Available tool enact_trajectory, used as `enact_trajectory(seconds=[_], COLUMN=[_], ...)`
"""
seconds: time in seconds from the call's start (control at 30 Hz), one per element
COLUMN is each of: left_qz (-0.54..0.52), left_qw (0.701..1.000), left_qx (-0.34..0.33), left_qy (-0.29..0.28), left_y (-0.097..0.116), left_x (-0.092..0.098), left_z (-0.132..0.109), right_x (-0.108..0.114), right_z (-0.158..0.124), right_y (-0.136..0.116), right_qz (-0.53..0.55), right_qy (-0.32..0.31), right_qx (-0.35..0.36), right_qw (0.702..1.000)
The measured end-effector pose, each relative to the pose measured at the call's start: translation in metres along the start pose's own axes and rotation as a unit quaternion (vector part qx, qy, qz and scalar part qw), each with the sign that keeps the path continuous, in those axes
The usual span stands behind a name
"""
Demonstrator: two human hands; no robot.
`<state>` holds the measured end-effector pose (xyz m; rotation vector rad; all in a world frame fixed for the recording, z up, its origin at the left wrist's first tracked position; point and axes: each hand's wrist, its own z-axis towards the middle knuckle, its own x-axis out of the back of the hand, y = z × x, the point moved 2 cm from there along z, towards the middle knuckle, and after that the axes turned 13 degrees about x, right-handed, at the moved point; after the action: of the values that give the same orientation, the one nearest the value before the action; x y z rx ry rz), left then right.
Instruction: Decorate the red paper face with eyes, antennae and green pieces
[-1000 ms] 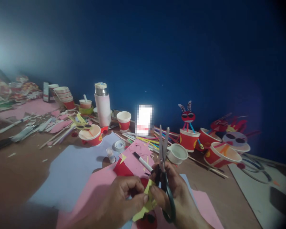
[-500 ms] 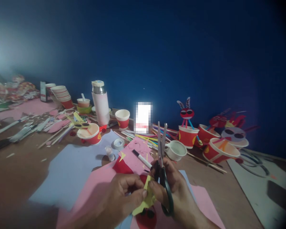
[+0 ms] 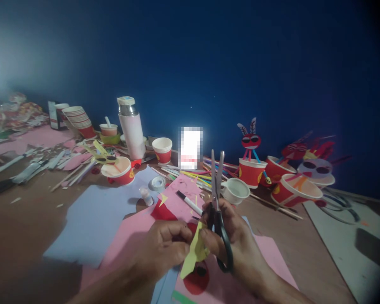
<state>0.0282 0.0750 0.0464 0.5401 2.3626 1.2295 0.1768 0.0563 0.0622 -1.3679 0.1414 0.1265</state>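
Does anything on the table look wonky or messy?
Yes. The stacked cups at back left lean sideways, unlike the single cup beside the flask. Scraps also lie loose on the table at left, looking untidy.

The right hand (image 3: 237, 238) is holding one pair of scissors (image 3: 218, 181) and one yellow cutout (image 3: 194, 255); beyond the left hand (image 3: 166, 245), one marker (image 3: 190, 203), one tape roll (image 3: 158, 183) and one flask (image 3: 132, 133) are showing.

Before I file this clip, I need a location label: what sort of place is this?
Probably a craft worktable, though whether in a home, classroom or workshop I can't tell. Scissors in the right hand, a pink paper sheet and a red figure standing in a paper cup suggest it.
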Motion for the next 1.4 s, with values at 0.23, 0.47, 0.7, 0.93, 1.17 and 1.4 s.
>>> enact_trajectory(seconds=[0.23, 0.47, 0.7, 0.93, 1.17, 1.4], left_qz=[-0.008, 0.010, 0.035, 0.037, 0.049, 0.061], left_qw=[1.000, 0.999, 0.998, 0.997, 0.997, 0.996], left_qx=[-0.001, -0.013, 0.004, -0.001, 0.000, -0.023], left_qy=[-0.015, 0.033, 0.050, 0.065, 0.060, 0.058], left_y=[-0.002, -0.004, 0.001, -0.001, -0.008, -0.009], left_x=[0.002, 0.000, -0.001, -0.003, 0.002, 0.004], left_z=[0.005, 0.008, 0.006, 0.009, 0.011, 0.015], right_x=[0.001, 0.001, 0.003, 0.001, 0.000, 0.002], right_z=[0.002, 0.002, 0.003, 0.004, 0.003, 0.002], right_y=[0.001, 0.006, 0.010, 0.004, 0.005, 0.009], right_qz=[0.000, 0.017, 0.029, 0.008, 0.024, 0.018], right_qy=[-0.015, -0.008, -0.018, -0.006, -0.008, -0.025], right_qx=[0.010, -0.012, -0.011, -0.019, -0.009, 0.014], right_qw=[1.000, 1.000, 0.999, 1.000, 1.000, 0.999])
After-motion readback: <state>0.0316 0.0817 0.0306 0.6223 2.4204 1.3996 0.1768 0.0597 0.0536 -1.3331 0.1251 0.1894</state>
